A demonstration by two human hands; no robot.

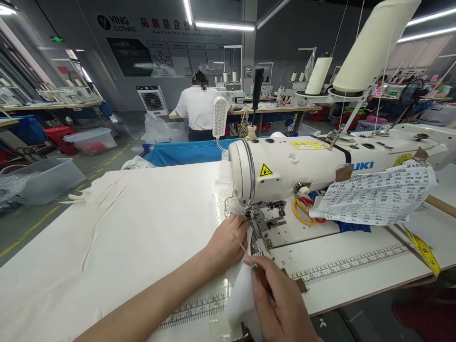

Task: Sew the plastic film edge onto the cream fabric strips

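A white sewing machine (pixel 278 166) stands on the table, its needle area just beyond my left hand (pixel 230 237). That hand is closed on white fabric (pixel 242 294) beside the presser foot. Nearer to me, my right hand (pixel 278 294) has thumb and forefinger pinched together at the fabric's edge. Between these fingers shows a small metal tool, mostly hidden in the palm. A thin strip or thread runs from the fingertips up to the left hand. The fabric hangs down over the table's front edge.
White cloth (pixel 107 228) is spread across the table's left side. Yellow and red scissors (pixel 302 211), a handwritten sheet (pixel 377 194) and a yellow tape measure (pixel 423 251) lie at the right. Thread cones (pixel 374 42) stand above the machine. A person in white (pixel 201 107) stands beyond a blue bin.
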